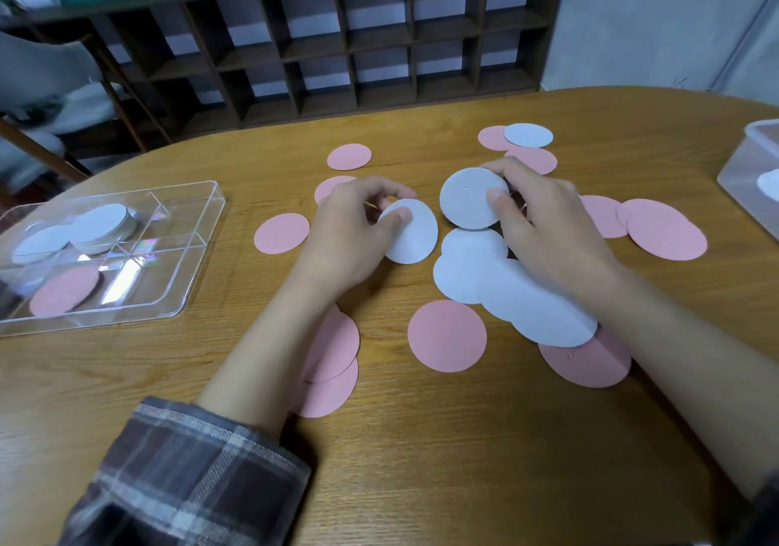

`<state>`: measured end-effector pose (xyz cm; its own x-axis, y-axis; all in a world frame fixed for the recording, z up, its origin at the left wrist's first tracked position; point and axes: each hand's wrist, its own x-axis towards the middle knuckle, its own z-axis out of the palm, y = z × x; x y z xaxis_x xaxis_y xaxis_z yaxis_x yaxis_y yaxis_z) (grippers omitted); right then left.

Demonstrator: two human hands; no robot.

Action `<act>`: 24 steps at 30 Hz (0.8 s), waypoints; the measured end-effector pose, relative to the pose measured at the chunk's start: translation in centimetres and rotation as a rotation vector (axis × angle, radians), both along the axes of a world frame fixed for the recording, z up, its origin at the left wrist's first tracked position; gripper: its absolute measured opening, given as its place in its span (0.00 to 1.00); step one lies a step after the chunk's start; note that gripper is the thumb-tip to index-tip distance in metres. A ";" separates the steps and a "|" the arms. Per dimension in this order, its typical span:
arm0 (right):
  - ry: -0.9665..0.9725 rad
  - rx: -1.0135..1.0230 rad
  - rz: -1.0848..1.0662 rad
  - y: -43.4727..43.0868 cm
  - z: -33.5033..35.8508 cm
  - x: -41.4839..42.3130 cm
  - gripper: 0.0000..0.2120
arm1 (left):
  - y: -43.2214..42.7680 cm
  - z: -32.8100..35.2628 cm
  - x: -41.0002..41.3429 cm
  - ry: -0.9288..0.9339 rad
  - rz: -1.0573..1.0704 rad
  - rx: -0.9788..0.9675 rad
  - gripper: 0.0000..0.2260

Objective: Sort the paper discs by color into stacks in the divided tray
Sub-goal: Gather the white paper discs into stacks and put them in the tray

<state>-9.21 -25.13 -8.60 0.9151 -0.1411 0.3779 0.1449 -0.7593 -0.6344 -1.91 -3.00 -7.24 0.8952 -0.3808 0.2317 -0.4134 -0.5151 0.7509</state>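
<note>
Pink and white paper discs lie scattered over the wooden table (421,440). My left hand (354,229) pinches a white disc (413,235) at its upper left edge. My right hand (543,225) holds another white disc (470,199) tilted up off the table, thumb on its face. Several white discs (506,288) overlap under my right wrist. A single pink disc (447,336) lies in front of them. The clear divided tray (185,258) stands at the left, with stacked white discs (103,223) in a far compartment and a pink disc (63,290) in a near one.
More pink discs lie at the right (666,235), far centre (349,156) and under my left forearm (333,360). A white disc (527,135) sits on pink ones at the back. A clear plastic box (742,170) stands at the right edge. A dark shelf unit and a chair stand behind the table.
</note>
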 end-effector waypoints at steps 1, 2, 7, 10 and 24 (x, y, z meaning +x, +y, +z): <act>0.002 0.018 0.004 0.0 0.0 0.0 0.12 | 0.0 0.1 0.0 0.035 -0.016 -0.051 0.06; -0.001 0.036 0.008 0.1 0.1 -0.1 0.13 | 0.0 0.2 -0.1 0.058 -0.031 -0.098 0.05; -0.020 0.090 0.021 0.3 0.1 -0.2 0.15 | -0.7 0.5 -0.7 0.137 -0.086 -0.284 0.04; -0.028 0.076 0.067 0.5 0.3 -0.3 0.16 | -1.2 0.2 -1.0 0.127 -0.073 -0.338 0.03; 0.026 0.018 0.129 0.7 0.5 -0.5 0.11 | -2.6 -1.3 -1.9 -0.059 -0.021 -0.239 0.07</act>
<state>-9.71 -24.47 -8.13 0.9355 -0.0282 0.3523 0.2240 -0.7236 -0.6528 -3.77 -5.58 -8.58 0.8702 -0.3269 0.3686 -0.4684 -0.3170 0.8247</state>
